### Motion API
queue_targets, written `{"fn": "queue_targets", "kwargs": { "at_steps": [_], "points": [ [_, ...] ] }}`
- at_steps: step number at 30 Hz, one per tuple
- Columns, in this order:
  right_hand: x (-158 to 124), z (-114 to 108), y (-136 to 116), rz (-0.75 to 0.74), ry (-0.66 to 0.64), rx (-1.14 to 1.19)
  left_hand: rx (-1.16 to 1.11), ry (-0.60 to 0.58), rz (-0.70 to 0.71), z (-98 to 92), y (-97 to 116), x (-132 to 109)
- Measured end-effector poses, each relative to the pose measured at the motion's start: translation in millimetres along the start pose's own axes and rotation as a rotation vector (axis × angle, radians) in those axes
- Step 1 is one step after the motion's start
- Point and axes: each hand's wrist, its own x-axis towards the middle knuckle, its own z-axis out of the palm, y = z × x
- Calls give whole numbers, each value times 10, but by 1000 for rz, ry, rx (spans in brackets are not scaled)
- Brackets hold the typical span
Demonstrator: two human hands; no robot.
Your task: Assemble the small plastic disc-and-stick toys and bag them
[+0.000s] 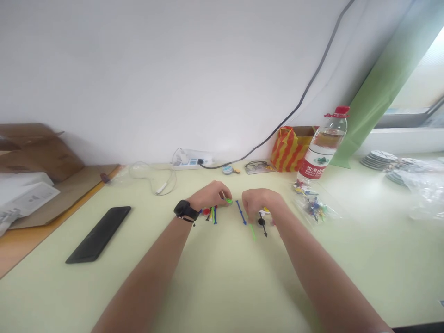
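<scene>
My left hand (211, 194), with a black watch on its wrist, is closed with a small bright green piece (229, 201) at its fingertips. Below that hand lie several thin plastic strips (212, 215) in blue, green, yellow and black, beside a red round piece (206, 211). My right hand (258, 201) points down with its fingers closed at the upper end of a green plastic arrow (253, 232). Between the hands rests a blue plastic arrow (241, 212). A black arrow (262, 224) with a round middle lies under the right hand, partly hiding other small pieces.
A water bottle (322, 148) stands at the right, behind a clear bag of small colourful parts (315, 208). Stacked discs (379, 159) are farther right. A striped bag (289, 150), power strip (192, 159) and glasses (257, 165) line the wall. At left lies a black slab (99, 235).
</scene>
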Motion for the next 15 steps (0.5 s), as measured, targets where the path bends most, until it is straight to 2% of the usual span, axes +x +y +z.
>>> {"fn": "queue_targets", "kwargs": {
  "at_steps": [10, 15],
  "points": [
    [196, 24, 173, -96, 175, 10, -12, -13, -2, -11, -29, -7],
    [201, 43, 146, -165, 188, 14, -3, -28, -29, -40, -62, -9]
  ]
}}
